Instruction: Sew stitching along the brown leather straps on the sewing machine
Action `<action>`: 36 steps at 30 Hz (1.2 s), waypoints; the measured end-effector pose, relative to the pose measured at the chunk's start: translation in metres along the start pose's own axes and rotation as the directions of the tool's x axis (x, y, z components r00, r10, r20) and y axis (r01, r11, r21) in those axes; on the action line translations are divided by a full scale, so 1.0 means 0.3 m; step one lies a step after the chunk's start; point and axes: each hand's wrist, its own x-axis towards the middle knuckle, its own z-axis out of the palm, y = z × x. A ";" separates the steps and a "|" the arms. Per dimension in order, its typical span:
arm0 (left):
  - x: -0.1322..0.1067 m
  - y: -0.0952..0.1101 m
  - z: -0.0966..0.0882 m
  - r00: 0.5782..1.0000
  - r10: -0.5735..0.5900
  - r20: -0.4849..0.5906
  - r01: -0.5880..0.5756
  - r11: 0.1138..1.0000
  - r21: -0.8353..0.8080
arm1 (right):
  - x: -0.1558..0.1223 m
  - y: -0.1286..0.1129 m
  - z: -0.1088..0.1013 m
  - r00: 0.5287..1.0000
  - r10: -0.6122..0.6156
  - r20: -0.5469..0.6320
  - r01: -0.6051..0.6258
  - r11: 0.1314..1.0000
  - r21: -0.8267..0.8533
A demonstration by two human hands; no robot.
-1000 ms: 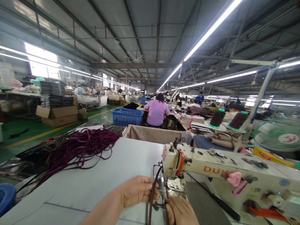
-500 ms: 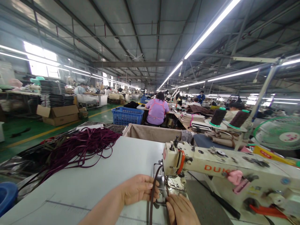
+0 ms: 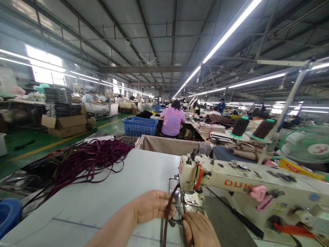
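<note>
In the head view, a narrow dark brown strap (image 3: 167, 219) runs in a loop beside the head of a cream sewing machine (image 3: 221, 175). My left hand (image 3: 151, 206) is closed on it with thumb and fingers, left of the needle area. My right hand (image 3: 200, 229) lies close in front of the presser foot, fingers together and pressed down on another stretch of the strap, mostly covered by the hand. The metal needle plate (image 3: 192, 199) shows between the hands and the machine head.
A heap of dark purple straps (image 3: 97, 157) lies on the left of the white table (image 3: 144, 168). Behind stands a fabric-lined bin (image 3: 164, 144). Thread cones (image 3: 240, 127) and a green fan (image 3: 308, 145) are to the right. A co-worker (image 3: 172, 120) sits ahead.
Both hands stay at nearly the same spots with the strap. The view has shifted very slightly.
</note>
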 end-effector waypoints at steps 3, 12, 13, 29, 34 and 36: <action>0.001 -0.001 -0.001 1.000 0.003 -0.005 -0.003 1.000 -0.006 | 0.008 -0.006 -0.013 1.000 -0.002 0.006 0.002 1.000 -0.002; 0.003 -0.007 -0.011 1.000 0.003 -0.005 -0.003 1.000 -0.023 | 0.048 -0.029 -0.051 0.999 0.007 -0.047 -0.008 0.999 -0.032; 0.005 -0.008 -0.012 1.000 0.006 -0.002 -0.006 1.000 -0.023 | 0.050 -0.030 -0.051 0.999 0.007 -0.052 -0.009 0.999 -0.039; -0.004 0.008 -0.015 1.000 -0.014 -0.002 0.014 1.000 -0.019 | 0.081 -0.094 -0.105 0.975 0.205 0.087 -0.213 0.972 0.095; -0.017 0.009 -0.012 0.998 -0.015 0.064 0.010 0.997 0.080 | 0.079 -0.095 -0.106 0.974 0.212 0.083 -0.220 0.970 0.104; -0.025 0.013 -0.011 0.985 -0.060 0.161 0.031 0.985 0.172 | 0.079 -0.095 -0.108 0.973 0.214 0.084 -0.222 0.969 0.109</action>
